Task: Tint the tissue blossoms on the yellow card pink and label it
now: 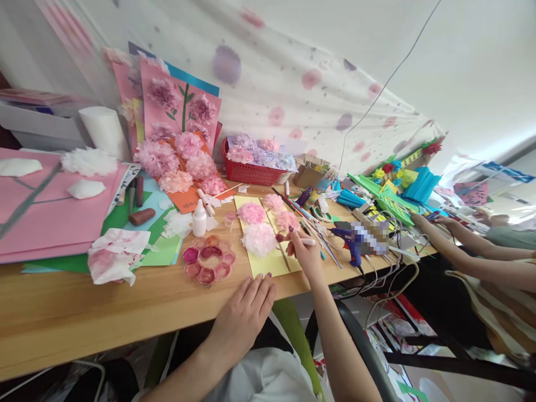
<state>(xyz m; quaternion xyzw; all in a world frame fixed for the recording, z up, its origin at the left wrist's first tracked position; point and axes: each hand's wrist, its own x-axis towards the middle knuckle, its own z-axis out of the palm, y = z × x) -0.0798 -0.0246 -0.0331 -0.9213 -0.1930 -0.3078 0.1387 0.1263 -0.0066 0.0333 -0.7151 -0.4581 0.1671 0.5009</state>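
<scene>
One head-worn view looks forward and down. It sits close over the surface (125, 312), facing the wall.

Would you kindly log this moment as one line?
left hand: flat, table edge | right hand: grips white stick | yellow sheet: tissue flowers

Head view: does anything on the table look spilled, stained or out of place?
The crumpled white tissue left of the paint palette is blotched pink, seemingly from wiping paint. I see no paint spilled on the table.
</scene>
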